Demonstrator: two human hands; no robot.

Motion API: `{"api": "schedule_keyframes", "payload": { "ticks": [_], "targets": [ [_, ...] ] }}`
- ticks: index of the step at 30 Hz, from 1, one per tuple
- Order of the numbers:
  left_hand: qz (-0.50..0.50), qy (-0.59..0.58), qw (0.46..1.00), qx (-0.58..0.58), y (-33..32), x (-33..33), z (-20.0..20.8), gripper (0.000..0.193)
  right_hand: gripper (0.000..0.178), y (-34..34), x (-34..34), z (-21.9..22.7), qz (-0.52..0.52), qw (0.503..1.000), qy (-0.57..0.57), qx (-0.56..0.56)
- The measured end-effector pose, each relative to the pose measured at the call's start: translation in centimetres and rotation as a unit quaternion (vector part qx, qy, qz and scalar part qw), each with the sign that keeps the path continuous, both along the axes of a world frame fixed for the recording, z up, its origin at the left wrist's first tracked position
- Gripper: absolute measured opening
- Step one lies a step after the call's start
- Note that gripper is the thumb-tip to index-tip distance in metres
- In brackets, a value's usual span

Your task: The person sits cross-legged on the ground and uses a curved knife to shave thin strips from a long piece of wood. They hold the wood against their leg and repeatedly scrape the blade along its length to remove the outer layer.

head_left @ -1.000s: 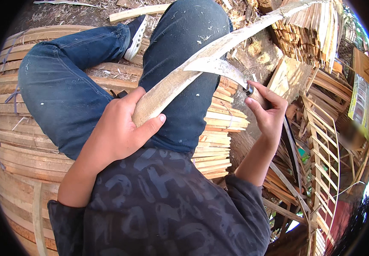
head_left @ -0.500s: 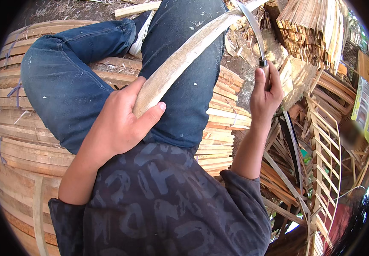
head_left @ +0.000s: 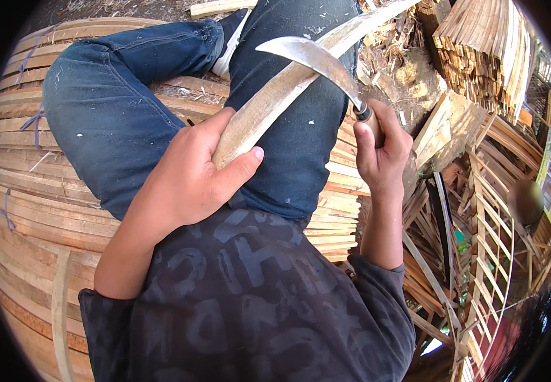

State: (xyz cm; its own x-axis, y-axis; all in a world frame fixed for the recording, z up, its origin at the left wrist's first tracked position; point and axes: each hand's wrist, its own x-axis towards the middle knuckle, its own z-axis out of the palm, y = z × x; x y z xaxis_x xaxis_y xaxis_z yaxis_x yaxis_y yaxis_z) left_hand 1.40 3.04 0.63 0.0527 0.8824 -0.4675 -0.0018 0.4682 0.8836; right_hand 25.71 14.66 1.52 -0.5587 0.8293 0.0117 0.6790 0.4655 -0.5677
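Observation:
My left hand (head_left: 189, 169) is closed round the near end of a long, pale, slightly curved wooden stick (head_left: 266, 105). The stick slants away across my thigh to the upper right. In my right hand (head_left: 385, 149) is the wooden handle of a sickle (head_left: 317, 58), with a dark collar where the blade begins. Its curved blade crosses over the stick, the tip pointing left. Whether the edge touches the wood I cannot tell.
Bundled wooden slats (head_left: 27, 184) lie under me and to the left. A tall stack of cut strips (head_left: 482, 54) stands at the far right, beside a wooden block (head_left: 447, 127). Nearer on the right are loose sticks and a slatted wooden frame (head_left: 488, 254).
My right hand has come nearer and to the left, and the sickle blade has swung from the stick's far part back over its middle. My left hand keeps its hold.

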Motion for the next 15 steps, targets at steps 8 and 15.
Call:
{"api": "schedule_keyframes", "payload": {
  "ticks": [8,15],
  "targets": [
    [-0.043,-0.121,0.990,-0.053,0.7,-1.4,0.3,0.032,0.022,4.4,2.5,-2.0,-0.142,0.984,-0.043,0.097],
    [-0.056,-0.173,0.979,-0.094,0.5,-1.3,0.2,0.027,0.027,2.7,-0.2,-1.3,-0.014,0.992,-0.017,0.122]
  ]
}}
